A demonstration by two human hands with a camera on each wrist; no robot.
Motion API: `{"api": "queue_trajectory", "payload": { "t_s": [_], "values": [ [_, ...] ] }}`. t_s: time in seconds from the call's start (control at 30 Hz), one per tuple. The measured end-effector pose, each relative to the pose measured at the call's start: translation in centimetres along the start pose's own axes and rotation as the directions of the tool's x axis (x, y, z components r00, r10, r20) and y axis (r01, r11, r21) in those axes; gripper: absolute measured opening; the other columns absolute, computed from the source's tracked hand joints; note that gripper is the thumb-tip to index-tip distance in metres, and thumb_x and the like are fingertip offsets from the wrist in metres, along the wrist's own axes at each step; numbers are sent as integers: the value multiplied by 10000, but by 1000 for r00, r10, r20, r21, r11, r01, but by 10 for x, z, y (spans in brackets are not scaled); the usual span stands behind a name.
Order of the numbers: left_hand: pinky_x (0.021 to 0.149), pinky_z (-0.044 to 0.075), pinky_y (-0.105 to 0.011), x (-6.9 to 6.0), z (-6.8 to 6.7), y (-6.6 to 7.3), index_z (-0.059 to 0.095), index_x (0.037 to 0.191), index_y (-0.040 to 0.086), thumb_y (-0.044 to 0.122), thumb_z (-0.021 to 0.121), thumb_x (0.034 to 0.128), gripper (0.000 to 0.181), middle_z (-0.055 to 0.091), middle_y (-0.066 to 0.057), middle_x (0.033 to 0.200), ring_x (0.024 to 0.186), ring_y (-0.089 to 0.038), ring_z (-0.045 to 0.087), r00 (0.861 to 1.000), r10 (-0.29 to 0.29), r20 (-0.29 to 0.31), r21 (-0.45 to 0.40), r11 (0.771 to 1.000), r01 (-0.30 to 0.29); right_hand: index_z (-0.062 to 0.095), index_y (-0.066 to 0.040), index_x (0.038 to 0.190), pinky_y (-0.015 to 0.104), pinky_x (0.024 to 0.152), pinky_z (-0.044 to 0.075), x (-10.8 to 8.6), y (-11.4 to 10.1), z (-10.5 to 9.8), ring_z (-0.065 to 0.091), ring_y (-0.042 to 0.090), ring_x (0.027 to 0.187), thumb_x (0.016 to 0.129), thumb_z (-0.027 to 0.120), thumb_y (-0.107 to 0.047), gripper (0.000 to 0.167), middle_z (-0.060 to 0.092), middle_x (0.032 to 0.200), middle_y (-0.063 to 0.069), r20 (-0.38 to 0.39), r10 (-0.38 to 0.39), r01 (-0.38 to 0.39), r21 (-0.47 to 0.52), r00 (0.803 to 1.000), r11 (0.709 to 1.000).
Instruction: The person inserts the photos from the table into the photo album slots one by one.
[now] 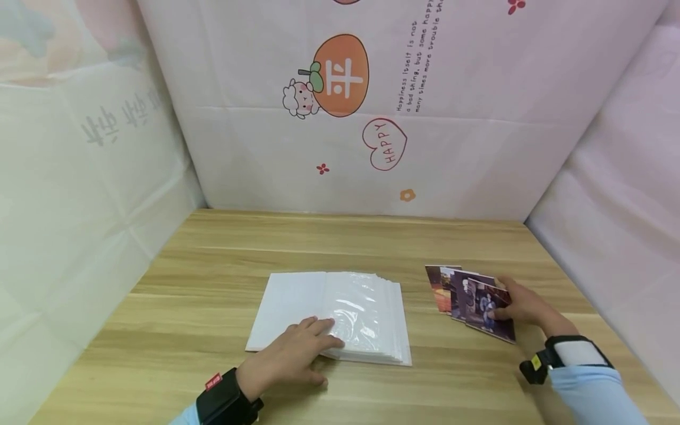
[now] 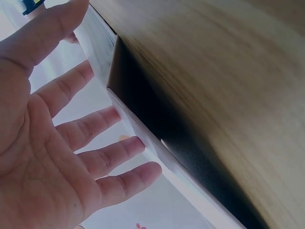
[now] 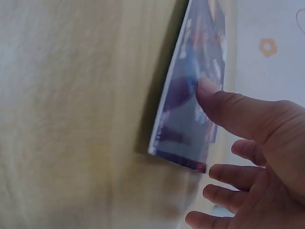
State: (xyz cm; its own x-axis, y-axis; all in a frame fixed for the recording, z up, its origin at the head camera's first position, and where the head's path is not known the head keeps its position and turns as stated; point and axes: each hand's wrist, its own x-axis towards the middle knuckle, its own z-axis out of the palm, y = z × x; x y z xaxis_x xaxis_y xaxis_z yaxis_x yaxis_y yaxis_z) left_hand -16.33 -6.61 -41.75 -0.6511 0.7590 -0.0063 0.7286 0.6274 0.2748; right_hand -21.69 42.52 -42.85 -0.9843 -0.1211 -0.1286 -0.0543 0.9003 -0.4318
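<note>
The counter (image 1: 340, 242) is pale yellow-brown wood grain, its streaks running mostly from 9 toward 3 o'clock, and in the head view it narrows toward 12 o'clock. Near its middle a white album (image 1: 329, 301) lies open, a plain white panel (image 1: 289, 301) at 9 o'clock and glossy clear pockets (image 1: 366, 313) at 3. Apart from it, at about 3 o'clock, overlapping photo prints (image 1: 461, 304) lie fanned, an orange-toned one at their 9 o'clock end, darker ones toward 4 o'clock
</note>
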Motion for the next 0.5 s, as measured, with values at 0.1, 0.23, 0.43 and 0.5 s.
{"api": "queue_trajectory", "payload": {
  "t_s": [0.1,0.23,0.43,0.5],
  "values": [
    [879,406,-518,0,1,0,595,1226,239,383,798,689,592,417,-112,1383,1222,-372,394,1000,0,-1,3,1000,0,208,224,1300,655,873,303,-1,3,1,357,594,1077,738,774,-268,937,323,1206,478,22,20,-21,22,1000,1000],
    [878,407,-516,0,2,-2,593,1226,244,391,797,688,594,418,-110,1381,1221,-369,395,1000,4,-6,6,1000,-4,216,220,1303,659,869,301,0,2,2,365,588,1071,738,774,-249,923,332,1201,473,9,24,-24,26,1000,999],
    [859,421,-501,1,4,-2,611,1202,236,332,751,761,472,444,-115,1355,1196,-350,423,999,21,-41,11,1000,-21,287,201,1290,660,844,286,2,0,5,349,569,1016,664,820,-195,912,376,1114,453,-97,-16,12,-39,995,999],
    [834,437,-481,2,5,-2,625,1181,238,271,717,802,391,464,-113,1333,1171,-329,448,997,29,-66,27,999,-27,274,202,1301,656,836,244,1,0,6,270,569,1017,649,826,-187,939,332,1104,457,-126,-12,7,-35,992,999]
  ]
}}
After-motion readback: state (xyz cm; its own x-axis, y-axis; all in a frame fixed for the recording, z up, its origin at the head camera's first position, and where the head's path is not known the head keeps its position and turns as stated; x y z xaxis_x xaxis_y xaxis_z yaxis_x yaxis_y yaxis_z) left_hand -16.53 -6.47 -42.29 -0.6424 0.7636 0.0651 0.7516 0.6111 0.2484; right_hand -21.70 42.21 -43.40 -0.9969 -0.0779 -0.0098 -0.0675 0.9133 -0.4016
